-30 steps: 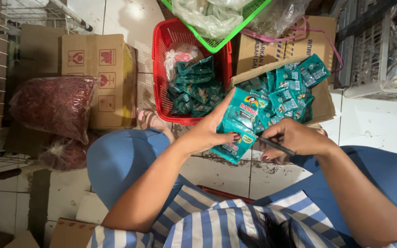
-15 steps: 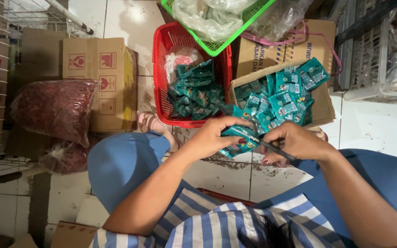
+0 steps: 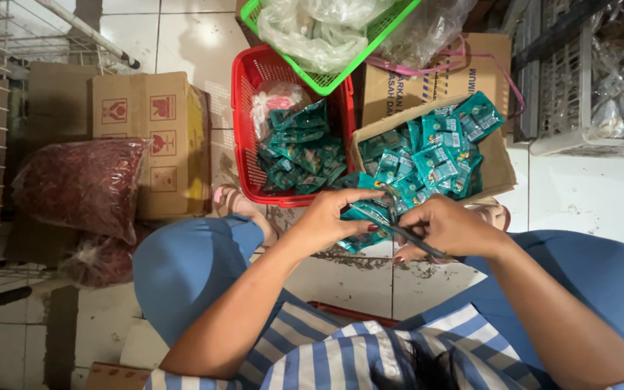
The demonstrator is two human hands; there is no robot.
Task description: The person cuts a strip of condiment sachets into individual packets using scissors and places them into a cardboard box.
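A tiled floor point(image 3: 608, 195) carries everything here. Far left lies a big bag of red chillies point(image 3: 81, 184) against a brown carton point(image 3: 157, 137). Ahead sits a red basket point(image 3: 254, 79) part filled with teal sachets point(image 3: 301, 155), a green basket point(image 3: 326, 79) resting across its far rim. Just right of it, an open box point(image 3: 496, 162) holds more of the same packets. Over the knees, the left hand point(image 3: 330, 217) has its fingers closed on a strip of sachets point(image 3: 362, 217), near the box's front edge. The right hand point(image 3: 449, 227) grips dark scissors point(image 3: 406, 230), blades at that strip.
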